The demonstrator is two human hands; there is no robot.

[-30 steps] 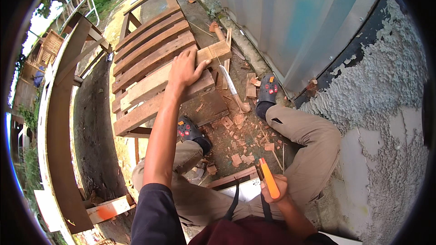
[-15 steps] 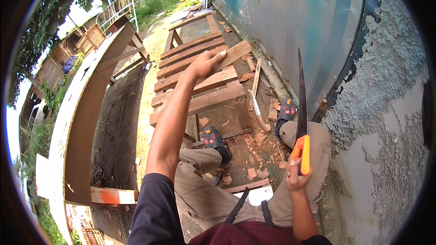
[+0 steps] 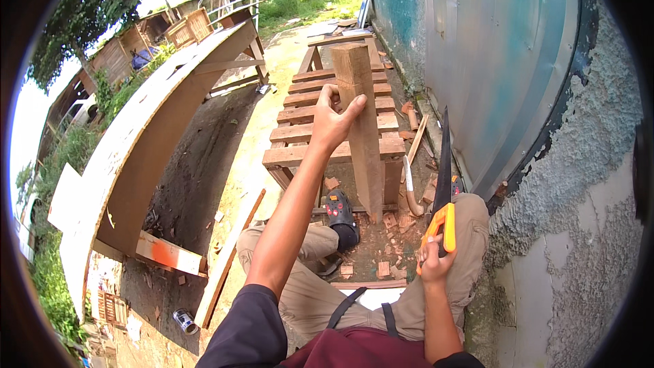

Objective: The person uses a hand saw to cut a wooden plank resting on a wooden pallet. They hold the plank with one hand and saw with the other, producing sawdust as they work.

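Observation:
My left hand (image 3: pixel 336 120) is closed around a thick brown wooden post (image 3: pixel 361 140), with the thumb pressed to its near face. The post stands roughly upright in front of a low slatted wooden bench (image 3: pixel 294 157), its notched top end above my hand and its lower end over the ground. At my right thigh, my right hand (image 3: pixel 434 260) grips the yellow-orange handle of a handsaw (image 3: pixel 444 184). The saw's dark tapered blade points up and away, apart from the post. Beyond the saw, a large knife (image 3: pixel 413 201) with a wooden handle lies on the ground.
Wood chips (image 3: pixel 383 270) litter the ground around my feet. To the left stands a large curved-looking panel table (image 3: pixel 163 119), with a long plank (image 3: pixel 228 262) and a can (image 3: pixel 184 321) near it. A corrugated metal sheet (image 3: pixel 497 61) and rough wall (image 3: pixel 565 232) bound the right.
My left hand has raised the post from its slanted position over the bench slats to roughly upright. The saw stays in my right hand, and the view has swung left.

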